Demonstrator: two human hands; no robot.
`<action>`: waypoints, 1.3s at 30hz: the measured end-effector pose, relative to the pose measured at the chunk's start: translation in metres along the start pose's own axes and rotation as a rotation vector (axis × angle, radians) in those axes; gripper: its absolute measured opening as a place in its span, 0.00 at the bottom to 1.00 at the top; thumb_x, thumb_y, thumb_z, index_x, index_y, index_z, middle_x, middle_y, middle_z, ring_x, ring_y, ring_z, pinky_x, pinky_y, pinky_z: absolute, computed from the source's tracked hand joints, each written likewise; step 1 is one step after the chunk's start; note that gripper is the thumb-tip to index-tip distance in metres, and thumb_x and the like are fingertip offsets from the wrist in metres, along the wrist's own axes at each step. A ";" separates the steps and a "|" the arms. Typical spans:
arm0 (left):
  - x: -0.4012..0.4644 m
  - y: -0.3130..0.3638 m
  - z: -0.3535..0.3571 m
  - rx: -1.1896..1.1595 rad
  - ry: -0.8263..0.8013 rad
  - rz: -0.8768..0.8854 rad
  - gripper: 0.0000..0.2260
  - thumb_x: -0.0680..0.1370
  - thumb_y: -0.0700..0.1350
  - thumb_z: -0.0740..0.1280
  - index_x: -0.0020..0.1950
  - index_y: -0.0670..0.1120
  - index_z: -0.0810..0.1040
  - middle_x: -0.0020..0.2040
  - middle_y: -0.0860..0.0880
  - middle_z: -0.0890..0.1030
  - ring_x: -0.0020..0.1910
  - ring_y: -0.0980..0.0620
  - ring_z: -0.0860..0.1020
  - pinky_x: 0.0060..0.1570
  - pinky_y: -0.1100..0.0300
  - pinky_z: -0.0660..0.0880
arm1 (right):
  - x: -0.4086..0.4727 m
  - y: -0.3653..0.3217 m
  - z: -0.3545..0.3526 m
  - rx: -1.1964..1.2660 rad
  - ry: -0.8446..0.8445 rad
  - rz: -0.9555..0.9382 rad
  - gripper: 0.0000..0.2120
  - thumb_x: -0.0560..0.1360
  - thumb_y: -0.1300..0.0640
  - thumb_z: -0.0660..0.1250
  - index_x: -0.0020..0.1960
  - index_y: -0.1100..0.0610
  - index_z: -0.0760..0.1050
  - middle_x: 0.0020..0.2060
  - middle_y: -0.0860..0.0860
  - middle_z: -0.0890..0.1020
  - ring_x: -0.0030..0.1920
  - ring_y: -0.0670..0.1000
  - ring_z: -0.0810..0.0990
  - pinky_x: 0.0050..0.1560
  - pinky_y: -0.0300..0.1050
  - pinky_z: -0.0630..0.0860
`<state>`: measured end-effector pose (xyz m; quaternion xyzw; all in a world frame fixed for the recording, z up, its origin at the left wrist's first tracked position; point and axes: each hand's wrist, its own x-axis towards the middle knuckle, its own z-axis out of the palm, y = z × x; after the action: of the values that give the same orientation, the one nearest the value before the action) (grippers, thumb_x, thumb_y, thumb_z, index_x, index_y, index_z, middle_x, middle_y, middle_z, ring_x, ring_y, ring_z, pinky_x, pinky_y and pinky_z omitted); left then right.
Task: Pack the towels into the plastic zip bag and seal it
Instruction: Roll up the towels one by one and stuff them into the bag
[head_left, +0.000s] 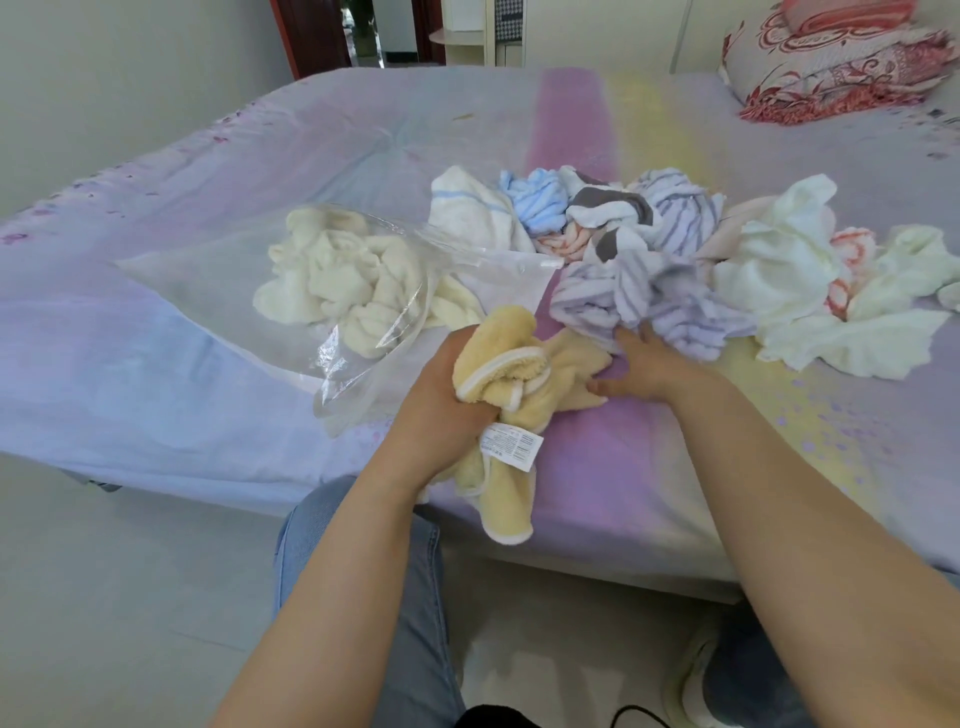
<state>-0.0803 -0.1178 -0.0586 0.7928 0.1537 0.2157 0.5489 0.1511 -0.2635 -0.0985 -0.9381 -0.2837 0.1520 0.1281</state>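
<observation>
Yellow towel (511, 384) bunched in left hand (441, 400), zip bag (332, 291) mouth just beyond to the left; right hand (636, 364) spread, touching lilac striped towel (649, 301).

One zip bag (291, 291), one cream towel (337, 280) inside; one yellow towel (511, 364); two hands; loose towels in heap uncountable.

A small white tag (511, 445) hangs from the yellow towel (511, 410), near the front edge of the bed (208, 364). It has rows of tiny dark print on it, but the letters are too small and blurry to read. No other words or numbers show anywhere.
</observation>
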 end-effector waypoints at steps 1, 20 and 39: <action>0.001 0.002 -0.003 -0.007 0.009 0.010 0.23 0.72 0.38 0.72 0.63 0.56 0.72 0.56 0.58 0.79 0.52 0.68 0.77 0.49 0.73 0.73 | -0.005 -0.001 0.001 -0.046 0.079 0.004 0.47 0.71 0.45 0.70 0.78 0.50 0.44 0.78 0.56 0.48 0.76 0.60 0.53 0.71 0.62 0.60; -0.001 0.020 0.032 0.527 -0.295 0.074 0.47 0.73 0.42 0.69 0.76 0.66 0.39 0.76 0.44 0.52 0.74 0.45 0.53 0.69 0.52 0.56 | -0.111 -0.072 0.033 1.753 -0.291 -0.214 0.26 0.77 0.44 0.62 0.73 0.49 0.64 0.64 0.53 0.78 0.62 0.56 0.78 0.58 0.59 0.76; -0.015 -0.082 0.027 -0.332 0.473 -0.735 0.18 0.80 0.46 0.57 0.31 0.44 0.67 0.26 0.44 0.70 0.23 0.48 0.67 0.23 0.62 0.63 | -0.071 -0.113 0.063 -0.026 0.259 -0.341 0.36 0.72 0.51 0.65 0.74 0.38 0.52 0.69 0.53 0.61 0.63 0.61 0.64 0.59 0.56 0.68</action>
<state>-0.0802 -0.1182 -0.1465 0.5163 0.5085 0.2035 0.6583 0.0167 -0.2027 -0.1045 -0.8898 -0.4214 0.0028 0.1754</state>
